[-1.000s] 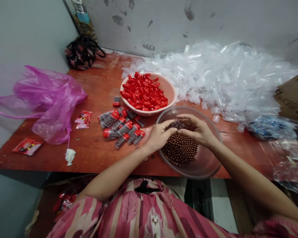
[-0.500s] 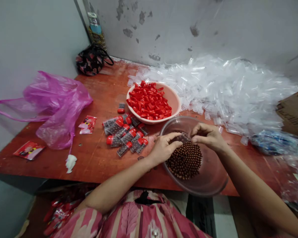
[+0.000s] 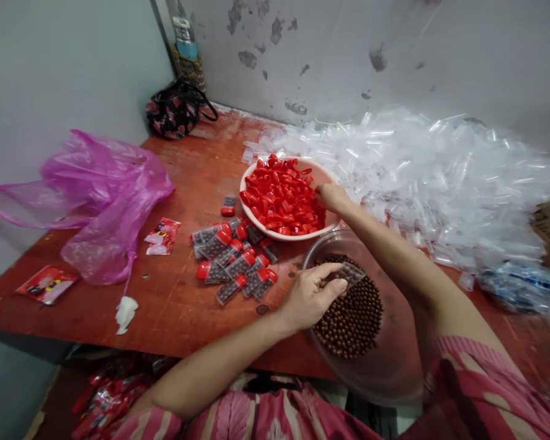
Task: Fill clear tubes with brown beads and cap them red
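Your left hand [image 3: 309, 296] grips filled clear tube [image 3: 348, 273] over brown beads [image 3: 352, 315] in clear bowl [image 3: 394, 366]. Your right hand [image 3: 330, 197] reaches into red caps [image 3: 282, 195] in pink bowl [image 3: 323, 177], fingers curled; grip unclear.

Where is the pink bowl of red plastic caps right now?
In the head view, the pink bowl of red plastic caps sits mid-table, just behind the clear bowl of brown balls, with the right hand reaching into it.
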### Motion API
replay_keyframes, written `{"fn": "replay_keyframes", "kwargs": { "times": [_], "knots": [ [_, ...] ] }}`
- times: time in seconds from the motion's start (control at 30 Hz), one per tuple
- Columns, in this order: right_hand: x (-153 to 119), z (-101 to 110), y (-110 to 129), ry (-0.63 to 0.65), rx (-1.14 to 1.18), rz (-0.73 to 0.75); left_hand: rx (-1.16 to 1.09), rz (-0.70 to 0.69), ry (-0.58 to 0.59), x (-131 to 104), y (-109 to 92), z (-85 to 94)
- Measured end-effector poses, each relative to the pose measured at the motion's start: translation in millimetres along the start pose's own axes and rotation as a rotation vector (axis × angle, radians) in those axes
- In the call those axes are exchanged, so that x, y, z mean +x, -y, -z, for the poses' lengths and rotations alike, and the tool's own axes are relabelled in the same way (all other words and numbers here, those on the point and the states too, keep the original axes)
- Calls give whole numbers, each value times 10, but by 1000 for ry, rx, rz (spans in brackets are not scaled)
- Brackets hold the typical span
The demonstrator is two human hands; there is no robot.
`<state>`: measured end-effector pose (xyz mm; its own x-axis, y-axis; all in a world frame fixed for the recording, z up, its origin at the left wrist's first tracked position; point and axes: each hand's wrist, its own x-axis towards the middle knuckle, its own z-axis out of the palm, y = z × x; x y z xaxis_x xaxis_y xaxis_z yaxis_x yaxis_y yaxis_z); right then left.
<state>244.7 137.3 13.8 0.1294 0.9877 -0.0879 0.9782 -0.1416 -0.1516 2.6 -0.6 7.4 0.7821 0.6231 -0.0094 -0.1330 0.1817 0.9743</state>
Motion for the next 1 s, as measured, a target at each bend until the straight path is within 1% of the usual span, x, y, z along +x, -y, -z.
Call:
{"fn": "replay_keyframes", "kwargs": {
  "times": [0.07,0.13,0.2,0.27,0.33,0.4,0.43,0.5,0.53,0.6,0.67,0.7,0.77,0.83,0.9,1.0],
  "knots": [
    [163,-91,39,-4,-42,-75,-10,-8,-5,-8,4,3],
    [235,-122,90,-3,-76,-131,-9,-15,-10,-13,4,8],
    [232,-85,141,11,-94,-148,-4,-7,-11,-15,3,14],
    [152,10,173,18,-108,-158,-12,8,-13,-15,9,17],
    [-18,142,172,14,-118,-174,-48,17,-19,-13,22,10],
    [-287,280,137,3,-45,-180,-120,20,-35,-8,34,-9],
    [-454,341,115,-4,55,-173,-172,23,-49,-4,36,-23],
    [-830,427,82,-9,331,-129,-303,25,-91,5,31,-53],
    [-1024,447,80,0,464,-101,-372,20,-118,11,25,-68],
    [-1390,441,118,29,654,-33,-490,-12,-182,24,11,-95],
    [-1690,388,203,31,731,33,-558,-53,-254,35,3,-115],
    [-1809,353,254,2,729,63,-572,-67,-287,39,2,-122],
    [-1982,280,352,-96,673,105,-581,-84,-333,42,7,-130],
    [-2076,219,430,-195,645,129,-578,-94,-342,39,16,-133],
    [-2107,173,486,-247,717,138,-568,-98,-319,33,26,-134],
    [-2093,111,543,-285,896,122,-558,-110,-280,29,44,-135]
  ]
}}
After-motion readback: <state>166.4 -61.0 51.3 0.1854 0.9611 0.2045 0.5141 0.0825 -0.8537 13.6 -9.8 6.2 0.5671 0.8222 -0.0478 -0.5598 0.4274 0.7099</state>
